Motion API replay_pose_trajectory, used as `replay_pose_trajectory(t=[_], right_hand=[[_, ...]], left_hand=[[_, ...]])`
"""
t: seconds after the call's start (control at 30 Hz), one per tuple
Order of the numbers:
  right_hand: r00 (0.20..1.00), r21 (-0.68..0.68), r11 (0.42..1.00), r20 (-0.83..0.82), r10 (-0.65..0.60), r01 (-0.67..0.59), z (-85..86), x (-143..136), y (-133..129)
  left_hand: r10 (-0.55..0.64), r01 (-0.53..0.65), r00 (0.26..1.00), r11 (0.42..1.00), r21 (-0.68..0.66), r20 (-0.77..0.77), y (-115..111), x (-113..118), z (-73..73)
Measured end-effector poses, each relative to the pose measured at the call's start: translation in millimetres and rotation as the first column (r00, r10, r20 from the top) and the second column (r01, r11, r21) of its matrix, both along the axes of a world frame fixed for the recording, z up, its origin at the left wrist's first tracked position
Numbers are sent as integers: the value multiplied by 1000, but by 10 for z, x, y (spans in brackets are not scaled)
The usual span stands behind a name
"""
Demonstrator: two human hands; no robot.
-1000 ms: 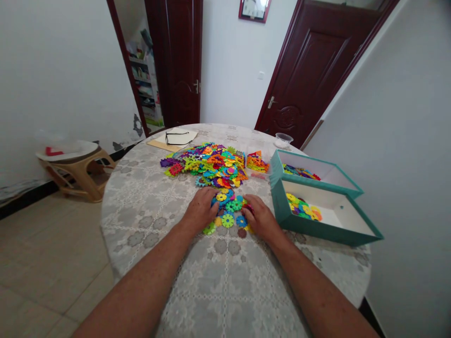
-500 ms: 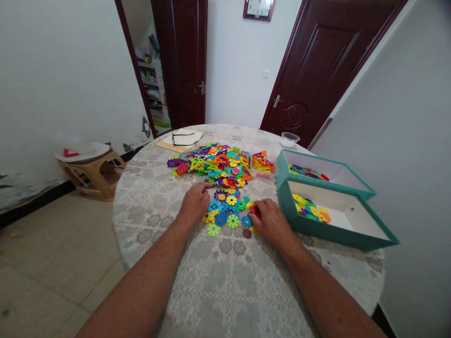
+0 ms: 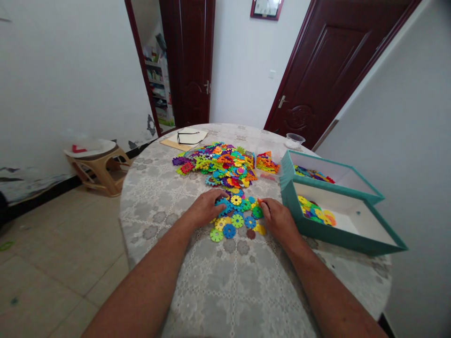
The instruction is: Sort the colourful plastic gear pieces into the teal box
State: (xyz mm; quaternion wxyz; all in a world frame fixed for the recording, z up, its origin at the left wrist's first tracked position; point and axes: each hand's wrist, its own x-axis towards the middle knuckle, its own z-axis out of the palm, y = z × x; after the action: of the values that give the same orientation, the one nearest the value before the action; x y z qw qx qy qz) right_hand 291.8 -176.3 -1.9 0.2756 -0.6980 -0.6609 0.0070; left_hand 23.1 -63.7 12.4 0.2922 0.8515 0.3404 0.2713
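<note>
The small pieces [image 3: 237,220] are bordered by the left hand [image 3: 206,207], thumb and fingers apart, and the right hand [image 3: 282,221], its grip unclear, probably so spreading is prevented.

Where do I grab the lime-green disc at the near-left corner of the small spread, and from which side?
I'd take the lime-green disc by its notched rim, coming from the near left. It lies flat on the tablecloth, and the blue disc crowds its right while the pale yellow disc sits just behind.
</note>
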Motion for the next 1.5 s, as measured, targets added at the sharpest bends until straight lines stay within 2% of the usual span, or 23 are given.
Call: replay_pose_trajectory(t=[0.17, 0.3, 0.43, 0.53, 0.63, 0.93, 1.13, 1.27, 1.37, 1.5], right_hand=[[992, 55, 998, 120, -26, 20, -26, 9, 3], [974, 195, 979, 199, -105, 65, 4, -55, -1], [989, 305, 952, 125, -74, 33, 62, -163, -8], [999, 323, 946, 36, -1, -10, 83, -229, -13], [998, 309, 951, -32, 47, -35, 80, -256, -17], [989, 295, 955, -130, 73, -32, 54, -253, -25], [975, 280, 960, -218, 49, 15, 50, -250, -25], [940, 226, 974, -332, 81, -4, 27, -344, -21], [866, 175, 984, -484, 125, -45, 17, -477, -30], [768, 109, 986, -618, 169, -129, 30, -609, -64]], left_hand=[[63, -42, 984, 991, -128, 165, 21, 46, -45], [91, -35, 958, 978, -205, 272, 65, 48, -53], [51, 25, 950, 971, -239, 309, 74, 40, -57], [-3, 71, 958, 972, -226, 287, 57, 36, -56], [-6, 79, 956, 968, -239, 292, 53, 32, -52], [74, 121, 915, 887, -446, 396, 50, -7, 46], [209, 84, 819, 878, -472, 535, 73, -32, 144], [120, 183, 823, 869, -459, 556, 32, -7, 154], [16, 265, 842, 859, -438, 540, -44, 55, 134], [-85, 290, 885, 871, -398, 458, -100, 92, 119]])
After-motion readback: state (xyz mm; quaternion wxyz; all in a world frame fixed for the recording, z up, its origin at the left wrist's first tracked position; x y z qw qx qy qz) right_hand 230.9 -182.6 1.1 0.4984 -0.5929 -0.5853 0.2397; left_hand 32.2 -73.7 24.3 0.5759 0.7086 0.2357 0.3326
